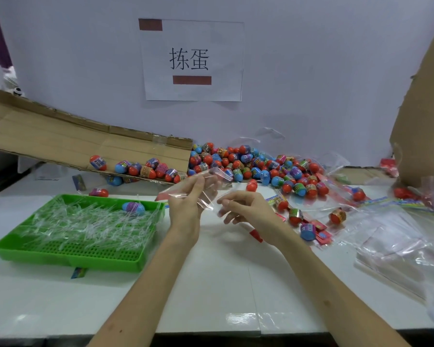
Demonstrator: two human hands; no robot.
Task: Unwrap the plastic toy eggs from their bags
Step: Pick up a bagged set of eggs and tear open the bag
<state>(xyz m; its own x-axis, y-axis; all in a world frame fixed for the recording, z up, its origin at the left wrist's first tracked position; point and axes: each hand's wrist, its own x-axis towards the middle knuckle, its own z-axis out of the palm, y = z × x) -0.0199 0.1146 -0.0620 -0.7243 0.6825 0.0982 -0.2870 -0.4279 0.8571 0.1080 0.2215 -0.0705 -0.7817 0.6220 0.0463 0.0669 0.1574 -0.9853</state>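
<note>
Above the middle of the white table, my left hand and my right hand both hold one clear plastic bag. The bag looks empty and has a red strip at its left end. A big heap of red and blue toy eggs lies behind the hands by the wall. One blue and purple egg lies in the green tray. A few loose eggs sit to the right of my right hand.
The green tray at the left holds several thin clear strips. A flattened cardboard box slopes at the back left with several eggs along it. Another cardboard sheet stands at the right. Empty clear bags are piled at the right front.
</note>
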